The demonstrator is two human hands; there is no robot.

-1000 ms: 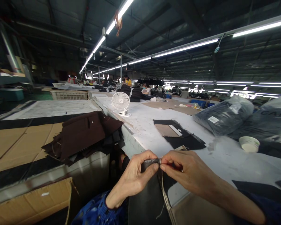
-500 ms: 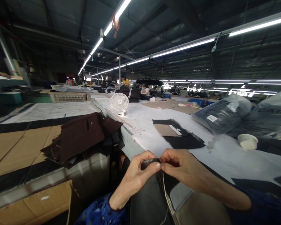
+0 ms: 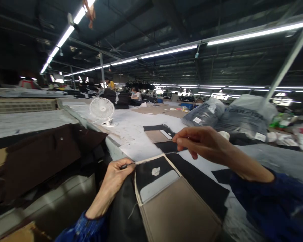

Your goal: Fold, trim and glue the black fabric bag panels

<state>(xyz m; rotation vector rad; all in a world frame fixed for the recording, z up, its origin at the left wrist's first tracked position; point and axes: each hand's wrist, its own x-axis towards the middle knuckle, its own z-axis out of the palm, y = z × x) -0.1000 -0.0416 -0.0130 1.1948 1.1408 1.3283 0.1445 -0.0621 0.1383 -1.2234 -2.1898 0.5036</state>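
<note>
My left hand (image 3: 117, 173) pinches the upper left corner of a black fabric panel (image 3: 145, 171) between thumb and fingers. The panel carries cream edging, a taupe pocket piece (image 3: 179, 208), a pale grey strip (image 3: 160, 186) and a small white sticker (image 3: 156, 171). My right hand (image 3: 199, 143) is raised past the panel's upper right corner, its thumb and index finger closed together. What they grip, if anything, cannot be made out. Beneath that hand, on the white table (image 3: 128, 134), lies a similar black piece with a taupe pocket (image 3: 156, 135).
A white fan (image 3: 102, 109) stands on the table beyond my left hand. Dark brown fabric pieces (image 3: 42, 151) are stacked at left. Plastic-wrapped bundles (image 3: 204, 112) sit at right, near a white bowl (image 3: 224, 135). People work farther back.
My hands were together at the fabric edge; now they are apart, the right having moved up and rightward. The panel is spread out, showing its pocket and sticker. My view has turned right.
</note>
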